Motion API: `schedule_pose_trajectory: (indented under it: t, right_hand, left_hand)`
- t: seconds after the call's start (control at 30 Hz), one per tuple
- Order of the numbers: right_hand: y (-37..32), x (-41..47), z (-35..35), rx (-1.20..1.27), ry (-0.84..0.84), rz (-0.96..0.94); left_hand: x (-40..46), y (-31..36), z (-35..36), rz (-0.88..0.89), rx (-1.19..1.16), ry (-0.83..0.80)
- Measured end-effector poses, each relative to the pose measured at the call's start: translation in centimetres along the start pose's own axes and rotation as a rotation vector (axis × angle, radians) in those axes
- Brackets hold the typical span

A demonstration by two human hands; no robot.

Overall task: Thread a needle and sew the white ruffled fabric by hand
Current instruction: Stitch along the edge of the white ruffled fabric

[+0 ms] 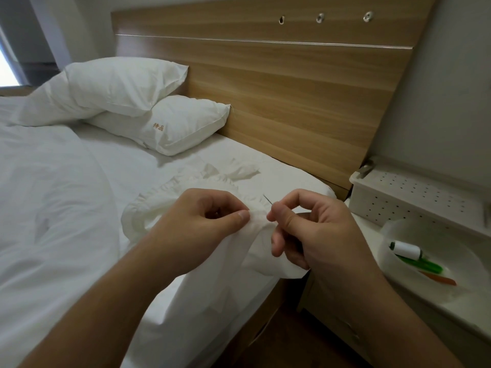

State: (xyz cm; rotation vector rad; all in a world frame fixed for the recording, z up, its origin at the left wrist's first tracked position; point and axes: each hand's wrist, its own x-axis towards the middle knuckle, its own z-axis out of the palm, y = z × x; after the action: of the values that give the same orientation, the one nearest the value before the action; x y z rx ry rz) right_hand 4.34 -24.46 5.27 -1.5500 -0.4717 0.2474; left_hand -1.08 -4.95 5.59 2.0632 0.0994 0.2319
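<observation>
Now I see my right hand (300, 229) pinching the needle (267, 200), its shaft slanting up and away, while my left hand (212, 219) pinches the fabric (255, 227) fold just left of it.

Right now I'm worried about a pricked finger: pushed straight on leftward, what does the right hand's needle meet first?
Probably the white ruffled fabric pinched by the left hand, then its thumb; depth is unclear.

White ruffled fabric (170, 205): crumpled, frilled edge curving over bed edge, near end lifted, one fold pinched up at centre, lower part draping down bed side. Needle (267, 200): thin, metallic, tilted, tip pointing up-left, emerging just beside pinched fold. Thread not discernible.
</observation>
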Motion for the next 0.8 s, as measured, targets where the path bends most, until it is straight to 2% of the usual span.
schedule_pose_trajectory:
  t: [0.3,0.8]
  right_hand:
    - [1.6,0.4,0.1,-0.222,0.034,-0.072]
    - [2.1,0.6,0.2,-0.280,0.049,-0.066]
  left_hand:
    - [-0.1,-0.1,0.0,-0.011,-0.042,-0.025]
    - [-0.1,0.0,0.1,0.014,-0.044,-0.040]
